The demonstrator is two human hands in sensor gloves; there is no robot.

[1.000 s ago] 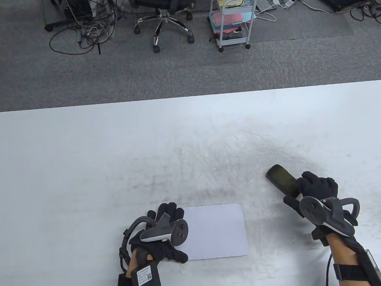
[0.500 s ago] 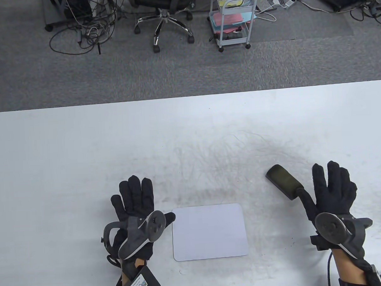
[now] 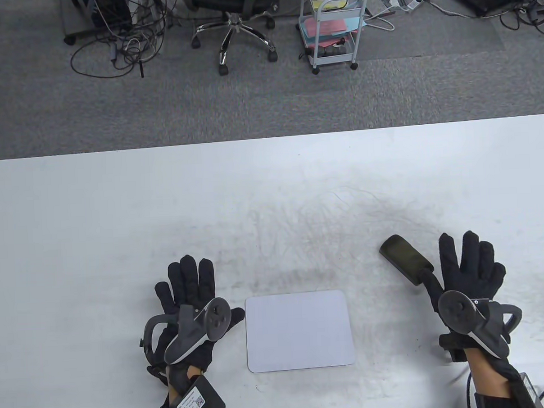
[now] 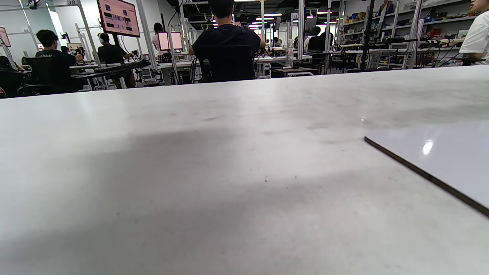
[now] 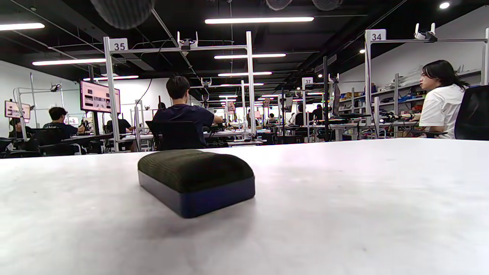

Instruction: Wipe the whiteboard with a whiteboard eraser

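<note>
one felt-topped eraser (image 3: 406, 258), glossy rounded whiteboard (image 3: 299, 331)

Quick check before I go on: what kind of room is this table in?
Probably a shared lab or data-collection workshop: numbered frame stations, people seated at monitors, and cables and a cart on the carpet.

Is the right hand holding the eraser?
No, the right hand lies flat and open on the table beside the eraser.
</note>
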